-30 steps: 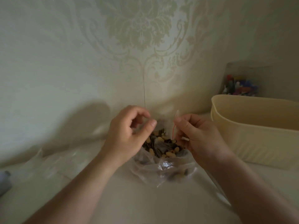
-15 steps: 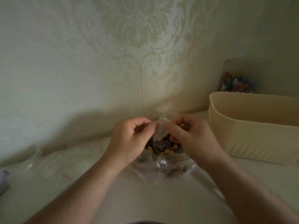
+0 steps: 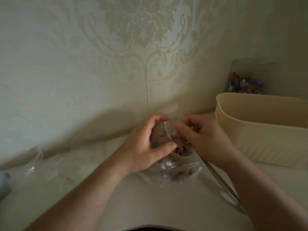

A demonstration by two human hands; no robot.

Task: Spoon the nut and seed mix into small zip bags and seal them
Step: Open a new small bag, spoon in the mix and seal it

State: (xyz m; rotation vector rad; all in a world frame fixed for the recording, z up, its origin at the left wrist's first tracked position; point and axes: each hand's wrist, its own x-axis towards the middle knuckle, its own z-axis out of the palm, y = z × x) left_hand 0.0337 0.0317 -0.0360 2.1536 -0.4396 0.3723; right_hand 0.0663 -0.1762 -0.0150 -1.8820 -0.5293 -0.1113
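Both-handed, left hand (image 3: 143, 147) and right hand (image 3: 205, 140) pinch the zip bag (image 3: 168, 165) (cream bin (image 3: 260, 130) near)

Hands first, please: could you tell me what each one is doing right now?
Left hand: pinching the top of the small zip bag.
Right hand: pinching the same bag's top.

A pale, off-white tabletop (image 3: 150, 205) butts against a damask-papered wall. At its centre lies a clear plastic bag of nut and seed mix (image 3: 176, 170). Left of it lie crumpled empty clear bags (image 3: 41, 165), and a pale blue object (image 3: 4, 182) is cut off by the left edge. A cream ribbed plastic tub (image 3: 266, 140) stands at the right. A long metal utensil handle (image 3: 223, 184) rests near the front right.
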